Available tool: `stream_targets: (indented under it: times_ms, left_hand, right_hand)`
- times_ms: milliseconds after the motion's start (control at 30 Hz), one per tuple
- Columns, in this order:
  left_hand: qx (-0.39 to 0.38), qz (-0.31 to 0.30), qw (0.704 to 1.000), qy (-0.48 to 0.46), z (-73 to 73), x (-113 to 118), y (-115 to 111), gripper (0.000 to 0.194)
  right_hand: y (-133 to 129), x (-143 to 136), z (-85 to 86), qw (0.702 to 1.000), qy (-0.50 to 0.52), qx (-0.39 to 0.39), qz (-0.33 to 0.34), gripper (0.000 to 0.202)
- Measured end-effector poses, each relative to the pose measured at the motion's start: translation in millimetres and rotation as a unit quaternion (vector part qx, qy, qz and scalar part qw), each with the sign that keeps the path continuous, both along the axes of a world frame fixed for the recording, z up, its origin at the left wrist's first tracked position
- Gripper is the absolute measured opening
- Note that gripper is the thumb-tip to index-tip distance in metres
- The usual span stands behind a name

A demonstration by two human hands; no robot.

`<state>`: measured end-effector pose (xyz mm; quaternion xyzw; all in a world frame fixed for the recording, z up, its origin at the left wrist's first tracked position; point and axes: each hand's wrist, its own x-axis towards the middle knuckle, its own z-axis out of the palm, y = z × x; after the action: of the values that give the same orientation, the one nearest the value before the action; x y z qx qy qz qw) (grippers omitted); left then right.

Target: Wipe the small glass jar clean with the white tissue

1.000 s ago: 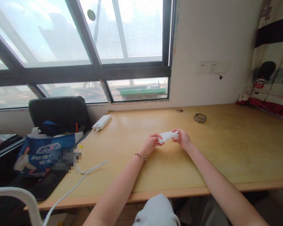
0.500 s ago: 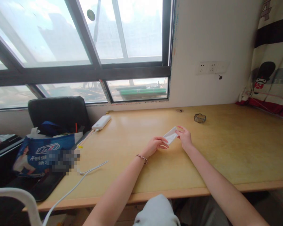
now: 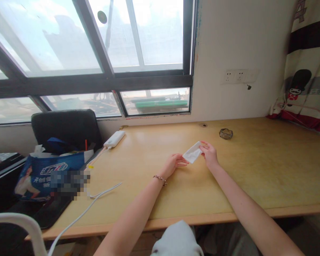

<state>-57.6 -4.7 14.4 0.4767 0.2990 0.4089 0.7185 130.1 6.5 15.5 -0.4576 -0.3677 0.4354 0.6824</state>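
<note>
A small white folded tissue [image 3: 193,153] is held tilted just above the wooden desk, between my two hands. My right hand [image 3: 209,155] pinches its upper right edge, with the thumb in front and the fingers curled at the corner. At the tissue's lower left edge, my left hand [image 3: 175,164] has its fingertips against it, some of them partly behind the paper. A braided bracelet [image 3: 160,180] circles my left wrist. Most of the tissue's front face shows, slightly creased.
A glass ashtray-like dish [image 3: 226,134] stands on the desk [image 3: 256,170] behind my right hand. To the left lie a white power bank [image 3: 114,139] and a white cable [image 3: 81,213]. A blue bag [image 3: 53,174] rests by a black chair [image 3: 66,124] beside the desk.
The tissue has turned a little and shifted slightly left and up, showing more of its front face. My left thumb and fingers have drawn back from its face towards its edge.
</note>
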Motion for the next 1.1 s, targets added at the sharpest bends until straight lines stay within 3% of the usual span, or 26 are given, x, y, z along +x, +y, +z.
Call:
stream_targets:
  times_ms: [167,300,433,500,600,700,800,933,1100]
  left_hand:
    - [0.004,-0.036,0.999,0.008,1.5,5.3,-4.0,0.036]
    - [0.008,-0.07,0.997,0.02,-0.1,5.6,-6.4,0.036]
    - [-0.008,-0.01,1.0,-0.017,-3.6,4.9,-2.0,0.034]
    - [-0.014,0.029,0.999,-0.037,-4.1,4.3,0.4,0.034]
    - [-0.014,0.055,0.997,-0.059,-2.9,3.2,1.9,0.035]
    - [-0.004,0.043,0.997,-0.07,-1.0,2.9,0.7,0.037]
    - [0.006,0.013,0.998,-0.061,0.1,4.2,-2.1,0.036]
    - [0.025,-0.023,0.998,-0.051,1.6,6.3,-5.8,0.035]
    - [0.01,-0.014,0.999,-0.029,3.0,5.3,-5.2,0.035]
  right_hand:
    - [-6.2,-7.6,1.9,0.997,-0.031,0.027,0.066,0.041]
    - [-2.1,-4.3,-2.9,0.998,-0.036,0.03,0.045,0.041]
    - [0.8,-1.6,-0.5,0.999,-0.011,0.026,0.023,0.039]
    - [-1.5,-3.8,4.2,0.997,0.013,0.022,0.076,0.04]
    - [-9.1,-12.0,10.8,0.973,0.033,0.009,0.229,0.039]
    - [-17.6,-21.8,12.8,0.933,0.028,-0.004,0.358,0.039]
    - [-23.2,-27.9,12.0,0.909,0.023,-0.007,0.416,0.039]
    - [-23.1,-27.4,11.2,0.91,0.026,-0.018,0.414,0.039]
    - [-16.1,-21.6,10.0,0.937,0.026,-0.014,0.349,0.039]
